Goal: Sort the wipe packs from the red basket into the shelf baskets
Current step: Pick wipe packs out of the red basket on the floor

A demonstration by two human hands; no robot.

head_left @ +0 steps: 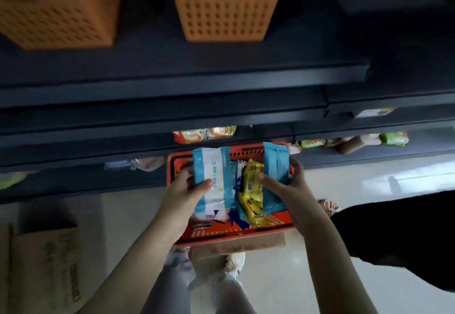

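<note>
The red basket [211,236] sits low in front of the dark shelves, on a cardboard box. My left hand [183,196] grips a blue-and-white wipe pack [216,173] over the basket, thumb across its face. My right hand [289,188] grips a plain teal-blue wipe pack [275,166] at the basket's right side. Yellow wipe packs [251,188] and other blue-and-white packs lie in the basket between the two. Two orange perforated shelf baskets [224,8] [56,11] stand on the top shelf.
Dark shelf edges [172,107] run across the view, with packaged goods [204,134] on the lower shelves. A cardboard box [46,262] stands on the floor at left. Another person's dark sleeve [398,235] fills the right. My legs are below the basket.
</note>
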